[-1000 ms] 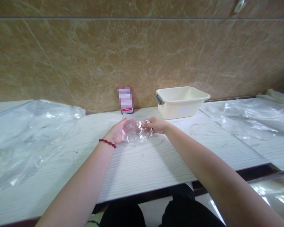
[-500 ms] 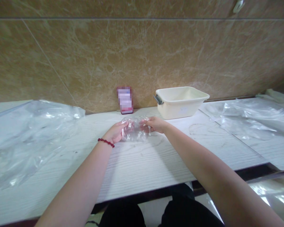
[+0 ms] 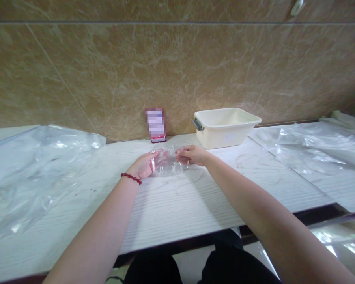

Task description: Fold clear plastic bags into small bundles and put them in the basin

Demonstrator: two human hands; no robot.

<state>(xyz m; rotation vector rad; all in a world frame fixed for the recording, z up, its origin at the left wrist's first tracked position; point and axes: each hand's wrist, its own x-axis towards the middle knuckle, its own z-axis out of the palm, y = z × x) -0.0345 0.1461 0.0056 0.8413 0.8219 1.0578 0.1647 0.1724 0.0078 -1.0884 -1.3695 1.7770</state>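
Observation:
A small crumpled piece of clear plastic film point(image 3: 169, 163) lies between my two hands on the white wood-grain table point(image 3: 177, 205). My left hand point(image 3: 143, 165), with a red bead bracelet at the wrist, grips the film's left side with curled fingers. My right hand point(image 3: 192, 154) pinches its right side. Both hands rest low over the table, just in front of the wall.
A cream plastic tub point(image 3: 226, 126) with a grey handle stands behind my right hand against the marble wall. A small red-edged card point(image 3: 156, 125) leans on the wall. Large clear plastic sheets lie at the left point(image 3: 38, 165) and at the right point(image 3: 313, 148).
The film has been gathered tighter between the hands, and the left fingers have closed round it. Both hands shifted slightly away from me.

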